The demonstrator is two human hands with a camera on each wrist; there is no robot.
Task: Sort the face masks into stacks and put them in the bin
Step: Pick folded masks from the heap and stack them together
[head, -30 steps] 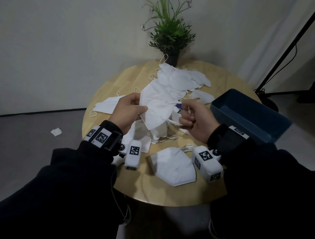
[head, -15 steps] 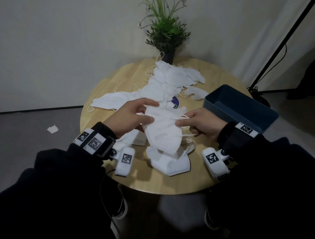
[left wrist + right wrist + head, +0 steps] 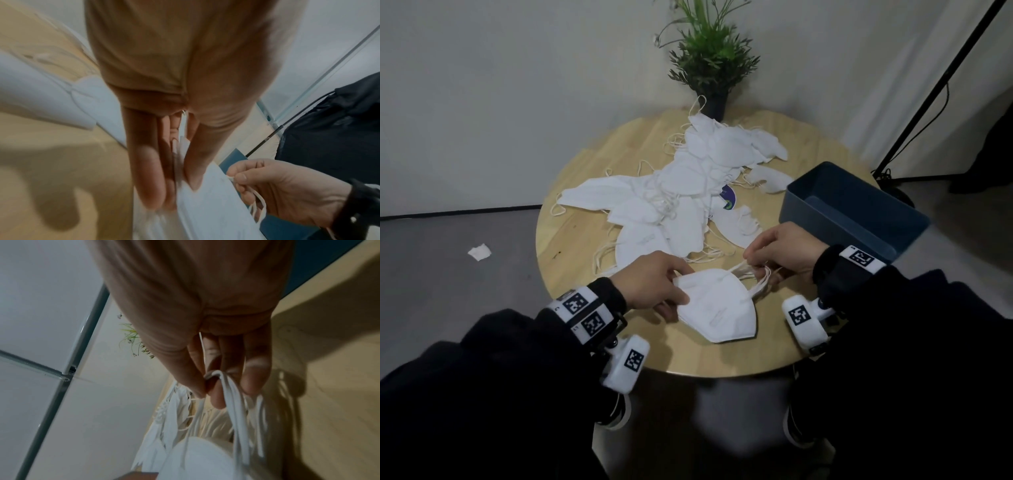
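A small stack of folded white masks (image 3: 717, 306) lies near the front edge of the round wooden table (image 3: 571, 246). My left hand (image 3: 657, 287) pinches the stack's left edge (image 3: 183, 164) between thumb and fingers. My right hand (image 3: 779, 251) pinches the bundle of white ear loops (image 3: 232, 395) at the stack's right side. A loose heap of white masks (image 3: 688, 192) spreads across the table's middle and back. The dark blue bin (image 3: 849, 209) stands at the right edge, just behind my right hand.
A potted green plant (image 3: 710, 65) stands at the back of the table by the wall. A black stand pole (image 3: 941, 82) leans at the right. A scrap of white paper (image 3: 479, 251) lies on the grey floor at the left.
Both hands have carried a mask from up over the heap down and toward me, onto the mask lying near the front edge. My right hand now pinches the ear loops.
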